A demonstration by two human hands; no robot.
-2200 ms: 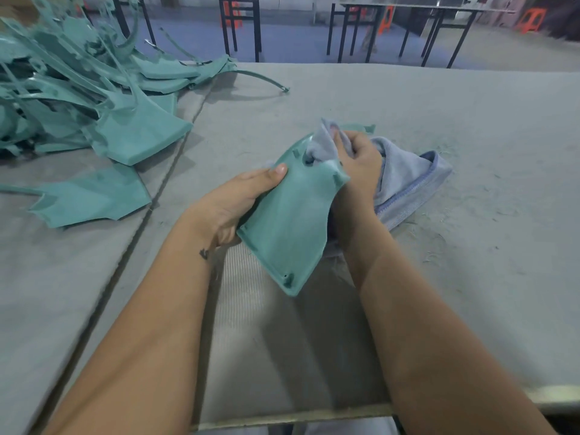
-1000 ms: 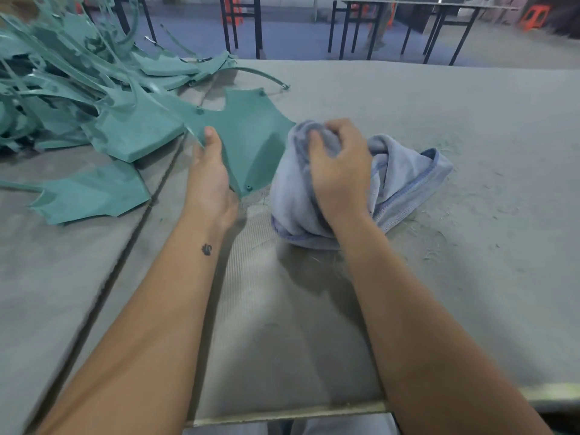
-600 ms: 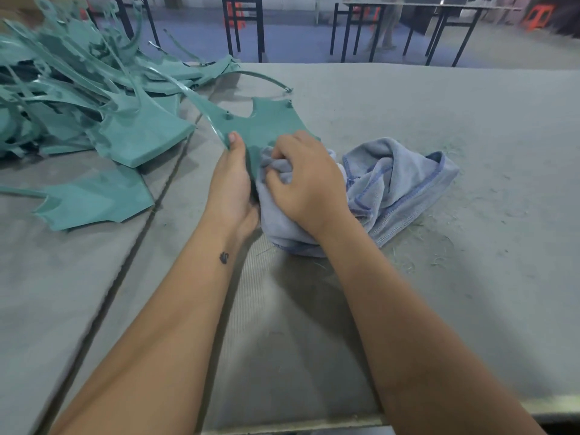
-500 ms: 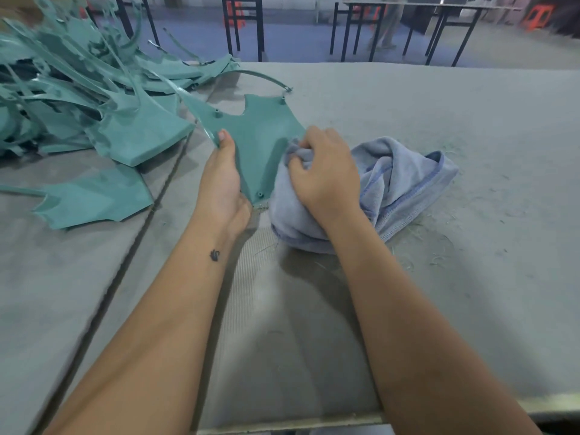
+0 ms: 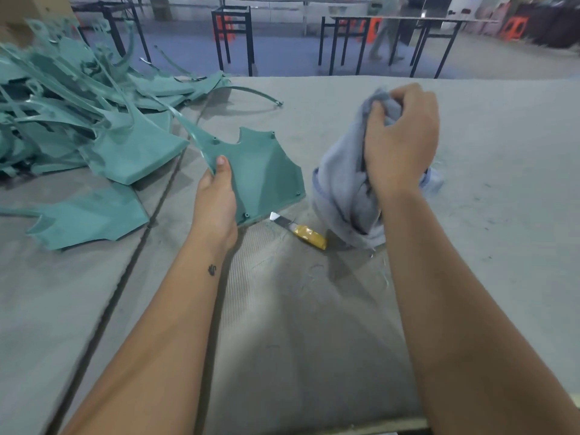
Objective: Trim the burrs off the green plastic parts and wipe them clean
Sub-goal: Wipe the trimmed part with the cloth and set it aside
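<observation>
The left hand (image 5: 216,196) pinches the green part (image 5: 263,171) at its near-left edge, thumb on top, and holds it tilted just above the grey tabletop (image 5: 314,340). Over on the other side, the right hand (image 5: 398,142) is bunched into a fist around the blue-grey cloth (image 5: 342,189), grip clamped tight on the top of it, the rest hanging down with its lower folds touching the tabletop.

And there between them, a yellow-handled utility knife (image 5: 298,229) lies with its blade bared, tip pointing toward the part's near corner. That looks like the next tool if burrs remain. My read is this is the changeover between wiping and trimming: best to set the cloth well clear to the right, then take the knife by the handle, never across that blade. Steady the part flat before cutting, and draw the blade away from the holding thumb.

To the left sits the pile of green parts (image 5: 78,120), tangled, with one lone piece (image 5: 91,215) lying flat nearer the edge.

Hard to call: whether the held part carries burrs at all, since its edges are too fine to read. The left fingers are hidden beneath the part. The knife's rear end is tucked behind the cloth, and the pile runs off frame.
</observation>
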